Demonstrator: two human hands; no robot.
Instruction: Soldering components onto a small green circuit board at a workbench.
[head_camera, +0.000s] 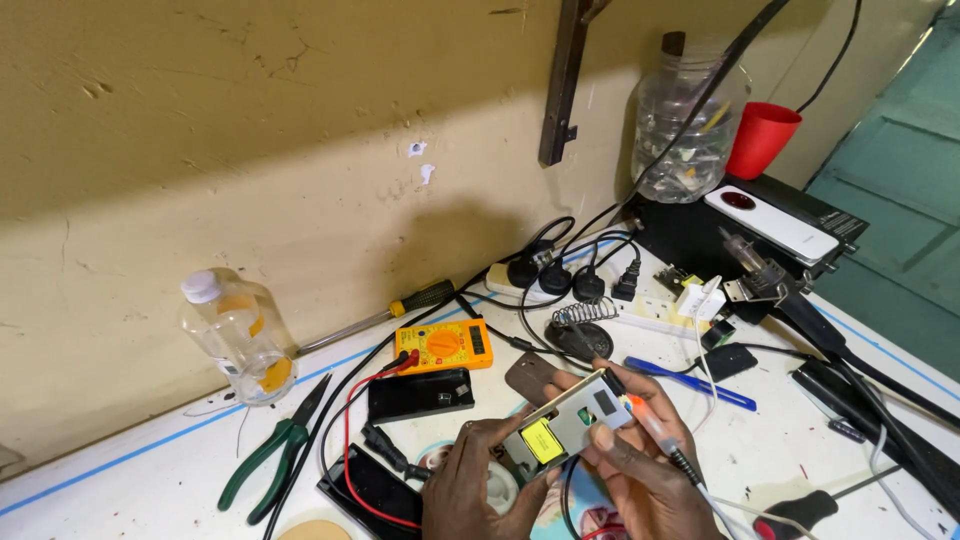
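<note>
Holding a small metal-framed circuit board (565, 420) with a yellow component on it, left hand (470, 480) closed around its lower left edge, low in the middle of the view, just above the white surface (160, 460). Gripping a soldering iron (650, 425) pen-fashion in the right hand (645, 480), orange-collared tip resting at the board's upper right corner, index finger pressed on the board's face beside it. Trailing down to the right from that hand, the iron's thin cord.

Lying just behind the board: a brown flat piece (528, 375), a black rectangular case (420, 393), and a yellow multimeter (444, 345) with an orange dial, red and black leads running down to another black case (368, 488) at the lower edge. Resting to the left: green-handled pliers (275, 452), a clear plastic bottle (238, 335) with a white cap, and a screwdriver (375, 315) with a yellow and black handle against the wall. Sitting further back: a coiled iron stand (580, 325), a white power strip (520, 280) with black plugs, a blue pen (690, 382), a clear jar (688, 115) of small parts, a red cup (760, 138), and a white phone (772, 222) on a black box. Showing at the bottom right, a red-and-black-handled tool (800, 512).
</note>
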